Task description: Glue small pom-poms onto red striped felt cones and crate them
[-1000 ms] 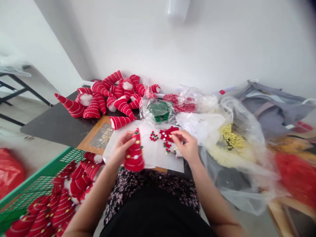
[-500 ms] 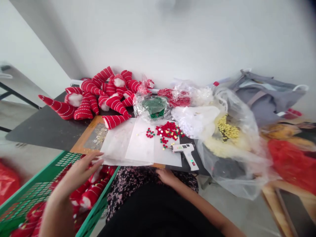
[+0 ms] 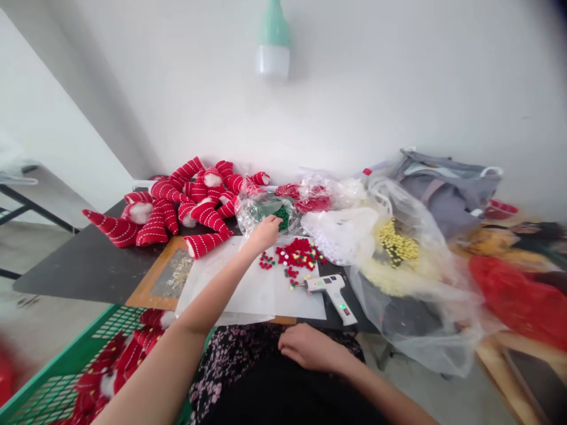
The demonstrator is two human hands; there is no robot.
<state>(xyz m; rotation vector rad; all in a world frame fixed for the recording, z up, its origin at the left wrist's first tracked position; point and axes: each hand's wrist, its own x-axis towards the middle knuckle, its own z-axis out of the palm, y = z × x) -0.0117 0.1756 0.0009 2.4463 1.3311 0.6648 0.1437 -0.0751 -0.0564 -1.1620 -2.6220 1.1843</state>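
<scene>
No readable writing or brand anywhere that we could make out; the view was too soft for that.

Containers: the clear bag of green pom-poms sat at the back of the table, just right of the pile of red striped hats. Beside it lay a clear bag w/ red bits, then a bigger plastic bag w/ yellow beads and white fluff. A green mesh crate at lower left held more red hats. Loose red pom-poms lay on the white paper sheet, w/ the white glue gun just right of them.

Our left hand was stretched out to the green pom-pom bag, fingers at its opening and touching it; we couldn't tell if they'd pinched anything. Our right hand rested on the lap, loosely curled, holding nothing.

Vs half a sec earlier: the left hand had been over the crate, fingers spread, and had since crossed the paper to the bag. The right hand stayed on the lap. A sec earlier we'd held a decorated hat in the left hand and picked at the red pom-poms w/ the right; that hat was no longer in hand.
</scene>
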